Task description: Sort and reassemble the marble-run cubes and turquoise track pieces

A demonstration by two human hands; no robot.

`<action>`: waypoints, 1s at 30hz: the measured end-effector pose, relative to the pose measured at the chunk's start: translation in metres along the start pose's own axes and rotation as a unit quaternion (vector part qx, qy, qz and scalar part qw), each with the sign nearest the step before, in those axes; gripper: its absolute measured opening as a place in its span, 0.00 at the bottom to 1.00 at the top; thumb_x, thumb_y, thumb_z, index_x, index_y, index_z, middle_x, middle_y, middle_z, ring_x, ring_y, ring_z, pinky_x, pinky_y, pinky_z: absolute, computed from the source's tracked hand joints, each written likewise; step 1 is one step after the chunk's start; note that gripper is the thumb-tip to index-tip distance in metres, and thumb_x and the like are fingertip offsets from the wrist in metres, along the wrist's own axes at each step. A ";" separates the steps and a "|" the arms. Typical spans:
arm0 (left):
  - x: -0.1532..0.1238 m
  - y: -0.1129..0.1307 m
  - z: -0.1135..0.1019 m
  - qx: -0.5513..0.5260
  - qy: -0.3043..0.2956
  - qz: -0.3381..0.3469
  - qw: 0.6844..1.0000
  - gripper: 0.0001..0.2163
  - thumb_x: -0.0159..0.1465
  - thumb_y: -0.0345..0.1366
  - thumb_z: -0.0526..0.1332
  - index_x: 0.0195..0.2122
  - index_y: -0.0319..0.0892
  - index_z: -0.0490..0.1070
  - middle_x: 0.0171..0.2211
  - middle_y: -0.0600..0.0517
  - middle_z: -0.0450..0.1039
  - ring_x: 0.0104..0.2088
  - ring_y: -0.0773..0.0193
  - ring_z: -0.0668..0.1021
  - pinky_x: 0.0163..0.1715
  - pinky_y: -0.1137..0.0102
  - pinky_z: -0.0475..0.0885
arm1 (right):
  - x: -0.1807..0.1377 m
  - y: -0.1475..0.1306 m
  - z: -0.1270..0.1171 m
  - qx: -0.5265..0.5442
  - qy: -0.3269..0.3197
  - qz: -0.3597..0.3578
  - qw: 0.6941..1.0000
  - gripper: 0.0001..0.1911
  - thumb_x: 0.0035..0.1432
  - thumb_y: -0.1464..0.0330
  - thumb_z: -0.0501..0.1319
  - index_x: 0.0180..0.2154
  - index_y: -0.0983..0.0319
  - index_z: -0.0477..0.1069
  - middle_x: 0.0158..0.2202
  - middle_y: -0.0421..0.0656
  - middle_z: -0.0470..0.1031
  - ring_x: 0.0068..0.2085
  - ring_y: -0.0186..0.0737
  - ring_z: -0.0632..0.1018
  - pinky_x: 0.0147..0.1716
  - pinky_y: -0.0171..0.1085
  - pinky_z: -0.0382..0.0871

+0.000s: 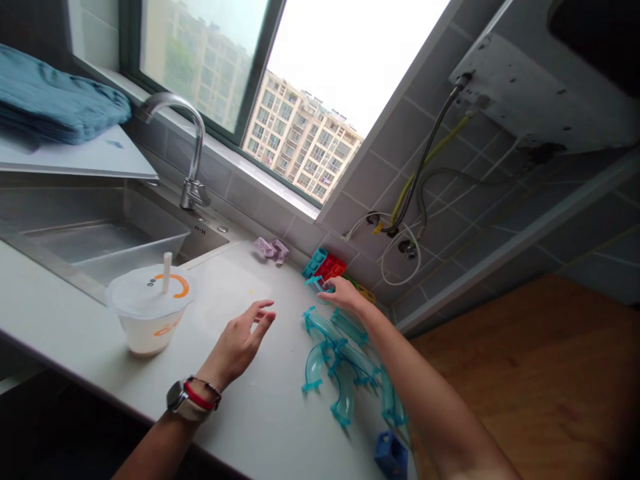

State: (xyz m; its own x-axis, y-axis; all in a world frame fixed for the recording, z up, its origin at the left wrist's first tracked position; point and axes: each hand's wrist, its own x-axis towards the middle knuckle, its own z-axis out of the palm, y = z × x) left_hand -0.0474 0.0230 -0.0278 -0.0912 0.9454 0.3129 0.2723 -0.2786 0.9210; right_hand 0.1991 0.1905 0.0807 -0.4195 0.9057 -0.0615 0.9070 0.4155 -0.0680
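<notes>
Over the white countertop (265, 393), my left hand (239, 343) hovers with its fingers apart and nothing in them. My right hand (345, 295) reaches toward the back and pinches a small clear teal plastic tube piece (315, 283). Just in front of that hand lies a loose group of clear teal tube pieces, among them a curved tube (315, 367) and a straight tube (350, 327). Behind the right hand, against the tiled wall, are a teal block (315, 262) and a red block (332, 266). Yellow-green pieces beside them are partly hidden by my right hand and forearm.
A lidded drink cup with a straw (150, 310) stands at the left, near the steel sink (65, 207) and faucet (193, 160). Light purple pieces (271, 251) lie by the wall. A dark blue block (391, 455) sits at the near right. Hoses (420, 173) hang above.
</notes>
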 end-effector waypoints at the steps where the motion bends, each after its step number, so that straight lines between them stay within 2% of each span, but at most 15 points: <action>1: 0.000 -0.001 0.002 0.019 -0.007 0.011 1.000 0.22 0.73 0.54 0.54 0.58 0.45 0.72 0.45 0.44 0.84 0.46 0.50 0.84 0.48 0.56 0.78 | 0.013 0.000 0.003 -0.012 -0.021 0.009 1.000 0.16 0.66 0.60 0.67 0.50 0.63 0.76 0.53 0.49 0.78 0.53 0.47 0.80 0.55 0.47 0.74; 4: 0.000 -0.004 0.004 0.046 -0.044 0.045 0.997 0.18 0.72 0.51 0.57 0.53 0.46 0.75 0.42 0.45 0.84 0.42 0.52 0.85 0.42 0.61 0.80 | 0.043 -0.005 0.017 -0.042 -0.079 0.032 0.995 0.17 0.69 0.60 0.64 0.54 0.62 0.74 0.54 0.48 0.77 0.51 0.46 0.80 0.51 0.50 0.77; 7: 0.002 -0.011 0.002 0.062 -0.076 0.039 0.994 0.16 0.72 0.49 0.57 0.51 0.47 0.77 0.41 0.47 0.85 0.41 0.54 0.86 0.39 0.63 0.80 | 0.060 -0.011 0.034 -0.063 -0.121 0.045 0.990 0.18 0.69 0.60 0.64 0.56 0.62 0.73 0.55 0.48 0.76 0.51 0.47 0.80 0.50 0.50 0.78; 10: 0.005 -0.014 -0.004 0.098 -0.061 0.035 0.993 0.16 0.72 0.49 0.57 0.51 0.46 0.77 0.44 0.46 0.84 0.44 0.53 0.85 0.46 0.60 0.80 | 0.070 -0.013 0.039 -0.077 -0.138 0.041 0.987 0.20 0.69 0.60 0.64 0.57 0.62 0.72 0.58 0.49 0.74 0.54 0.49 0.79 0.53 0.52 0.77; 13: 0.005 -0.008 -0.008 0.116 -0.030 0.044 0.992 0.15 0.72 0.48 0.58 0.51 0.46 0.77 0.49 0.46 0.83 0.50 0.51 0.83 0.54 0.56 0.76 | 0.073 -0.010 0.028 -0.087 -0.133 0.026 0.987 0.26 0.68 0.57 0.65 0.62 0.61 0.68 0.64 0.51 0.69 0.60 0.53 0.75 0.58 0.56 0.72; 16: 0.003 0.004 -0.010 0.073 -0.040 0.055 0.995 0.15 0.73 0.48 0.58 0.53 0.47 0.76 0.50 0.48 0.83 0.49 0.54 0.83 0.52 0.60 0.77 | 0.060 -0.003 0.015 -0.101 -0.137 0.016 0.985 0.32 0.65 0.50 0.65 0.63 0.60 0.68 0.65 0.52 0.71 0.62 0.53 0.74 0.59 0.47 0.70; 19: 0.002 0.012 -0.008 0.058 -0.050 0.061 0.995 0.16 0.73 0.49 0.58 0.52 0.47 0.76 0.48 0.49 0.83 0.47 0.55 0.84 0.49 0.62 0.77 | 0.032 0.002 0.012 -0.119 -0.179 0.018 0.976 0.32 0.59 0.45 0.68 0.56 0.59 0.77 0.56 0.50 0.80 0.56 0.52 0.80 0.50 0.38 0.72; 21: 0.002 0.014 -0.004 0.069 -0.052 0.059 0.995 0.16 0.73 0.49 0.57 0.52 0.46 0.76 0.48 0.48 0.83 0.46 0.54 0.84 0.49 0.61 0.77 | 0.011 0.002 0.016 -0.133 -0.210 0.023 0.968 0.35 0.52 0.42 0.71 0.52 0.58 0.80 0.53 0.50 0.82 0.53 0.54 0.81 0.46 0.38 0.73; 24: 0.003 0.017 0.002 0.075 -0.063 0.055 0.994 0.16 0.73 0.49 0.57 0.52 0.46 0.76 0.48 0.48 0.83 0.46 0.55 0.84 0.48 0.61 0.77 | -0.012 -0.002 0.023 -0.157 -0.230 0.035 0.960 0.38 0.46 0.42 0.74 0.52 0.59 0.80 0.54 0.52 0.82 0.54 0.58 0.81 0.46 0.40 0.74; 30: 0.002 0.018 0.008 0.075 -0.081 0.060 0.992 0.16 0.73 0.49 0.58 0.52 0.46 0.77 0.47 0.48 0.83 0.45 0.55 0.84 0.47 0.62 0.77 | -0.032 -0.011 0.024 -0.188 -0.224 0.054 0.955 0.36 0.47 0.43 0.74 0.50 0.60 0.80 0.51 0.55 0.82 0.52 0.60 0.82 0.44 0.44 0.75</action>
State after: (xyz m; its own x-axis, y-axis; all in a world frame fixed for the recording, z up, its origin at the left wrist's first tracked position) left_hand -0.0349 0.0211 -0.0128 0.1014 0.9253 0.3653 0.4131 -0.3732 0.8307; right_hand 0.2018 0.1545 0.0591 -0.2194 0.8533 -0.4731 0.8595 0.3985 0.3201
